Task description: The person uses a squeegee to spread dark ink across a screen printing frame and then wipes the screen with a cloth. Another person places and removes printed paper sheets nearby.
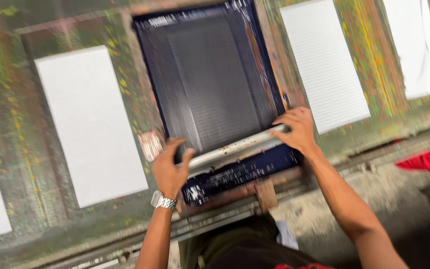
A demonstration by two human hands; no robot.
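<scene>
Left hand: nearest the camera, a metal watch on the wrist; its grip is clamped around the left end of the squeegee.
Right hand: grip closed over the squeegee's right end, fingers on top.
Squeegee: a long pale bar lying across the near end of the screen frame, touching the mesh. It looks stiff and light; ink smears suggest it may be slippery, so holding both ends seems the sound hold.
Screen frame: dark blue, flat on the bench. The frame is likely rigid, the mesh taut and easily damaged; best lifted by its edges.
White panels: flat rectangles on either side, apart from the frame.
Bench: paint-spattered, green and yellow.
</scene>
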